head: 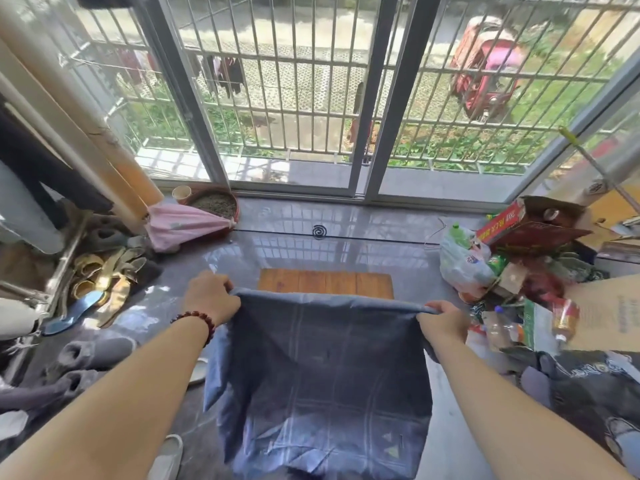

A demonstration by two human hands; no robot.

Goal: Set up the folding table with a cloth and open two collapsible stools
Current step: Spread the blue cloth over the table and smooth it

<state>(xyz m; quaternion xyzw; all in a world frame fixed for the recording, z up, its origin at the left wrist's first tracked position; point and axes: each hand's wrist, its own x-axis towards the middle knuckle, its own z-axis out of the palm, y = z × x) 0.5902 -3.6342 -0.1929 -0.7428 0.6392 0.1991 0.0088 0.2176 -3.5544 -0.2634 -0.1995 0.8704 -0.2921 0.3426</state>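
You are on the cloth step. The blue-grey checked cloth [322, 368] hangs in front of you, its upper edge stretched between your hands. Your left hand [209, 299], the one with the bead bracelet, has its fingers curled round one top corner. Your right hand [445, 323] pinches the other corner, fingers closed on the hem. Just beyond that edge the far strip of the wooden tabletop [325, 284] shows bare; the cloth hides the rest.

Next, I judge, you should carry the edge over the far side and lower it square. I cannot pick out any stools.

The floor [346, 251] is glossy grey tile. A mosquito coil [319, 232] lies beyond the table, with shoes [104, 275] left and a plastic bag [462, 261] of bottles right. Barred glass doors [294, 98] close the far end.
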